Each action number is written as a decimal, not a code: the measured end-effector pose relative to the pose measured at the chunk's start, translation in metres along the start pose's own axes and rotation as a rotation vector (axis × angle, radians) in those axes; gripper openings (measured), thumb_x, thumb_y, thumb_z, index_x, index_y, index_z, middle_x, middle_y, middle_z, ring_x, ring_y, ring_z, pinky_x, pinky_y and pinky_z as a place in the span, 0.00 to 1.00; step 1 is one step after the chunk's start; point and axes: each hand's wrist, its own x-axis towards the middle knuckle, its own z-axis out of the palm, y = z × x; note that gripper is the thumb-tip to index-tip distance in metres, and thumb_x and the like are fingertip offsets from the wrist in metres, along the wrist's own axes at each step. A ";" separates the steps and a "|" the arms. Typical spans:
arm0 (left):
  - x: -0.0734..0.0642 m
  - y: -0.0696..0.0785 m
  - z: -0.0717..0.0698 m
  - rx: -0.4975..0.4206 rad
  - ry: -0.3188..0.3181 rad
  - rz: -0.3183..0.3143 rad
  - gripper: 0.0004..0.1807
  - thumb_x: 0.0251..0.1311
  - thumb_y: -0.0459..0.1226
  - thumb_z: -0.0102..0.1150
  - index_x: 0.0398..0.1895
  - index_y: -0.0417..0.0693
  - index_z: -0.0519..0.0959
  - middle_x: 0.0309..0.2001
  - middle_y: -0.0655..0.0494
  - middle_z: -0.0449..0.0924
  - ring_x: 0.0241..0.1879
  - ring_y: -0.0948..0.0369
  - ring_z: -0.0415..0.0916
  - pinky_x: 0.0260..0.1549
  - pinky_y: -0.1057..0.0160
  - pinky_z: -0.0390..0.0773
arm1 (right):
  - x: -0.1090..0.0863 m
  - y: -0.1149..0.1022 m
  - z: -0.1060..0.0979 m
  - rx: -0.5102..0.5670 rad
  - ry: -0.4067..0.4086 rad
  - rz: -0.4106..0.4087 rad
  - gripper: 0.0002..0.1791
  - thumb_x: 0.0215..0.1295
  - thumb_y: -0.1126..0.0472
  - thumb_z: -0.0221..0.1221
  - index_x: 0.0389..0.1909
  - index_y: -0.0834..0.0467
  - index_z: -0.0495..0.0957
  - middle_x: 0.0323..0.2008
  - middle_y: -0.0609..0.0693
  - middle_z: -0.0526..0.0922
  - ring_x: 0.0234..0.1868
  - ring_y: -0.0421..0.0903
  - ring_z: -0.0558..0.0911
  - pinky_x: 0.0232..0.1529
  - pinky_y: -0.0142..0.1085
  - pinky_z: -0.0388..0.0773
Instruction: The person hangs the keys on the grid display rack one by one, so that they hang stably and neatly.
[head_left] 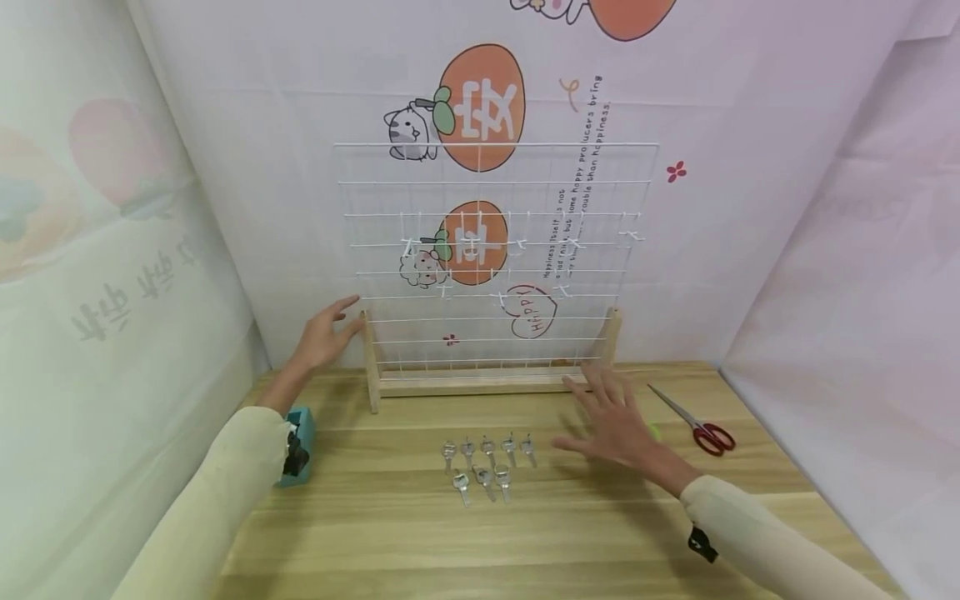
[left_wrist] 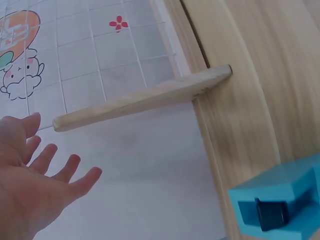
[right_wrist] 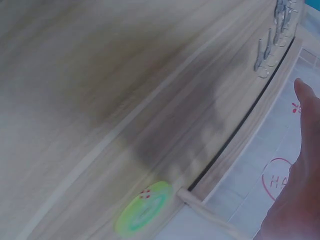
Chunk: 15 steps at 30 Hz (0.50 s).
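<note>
Wood-grain tabletop (head_left: pixel 360 533) with white printed cloth (head_left: pixel 285 125) behind, and the white wire grid (head_left: pixel 487 272) stands in its wooden base (head_left: pixel 480 386), with eight silver keys (head_left: pixel 488 450) laid out in front. Left hand (head_left: pixel 324 337) is beside the left post (head_left: pixel 371 362), fingers spread (can't tell if they touch), and the right hand (head_left: pixel 617 425) has its fingers fanned near the base's right end. For steadying that rack, I'd hold both posts low and evenly so it doesn't tip, imo.
</note>
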 end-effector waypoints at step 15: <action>0.016 -0.004 0.003 -0.201 -0.031 -0.072 0.26 0.80 0.34 0.50 0.75 0.35 0.65 0.76 0.35 0.62 0.71 0.37 0.66 0.67 0.37 0.72 | 0.034 -0.028 0.006 -0.005 -0.066 -0.018 0.59 0.53 0.25 0.66 0.80 0.53 0.62 0.81 0.64 0.53 0.80 0.70 0.50 0.75 0.73 0.37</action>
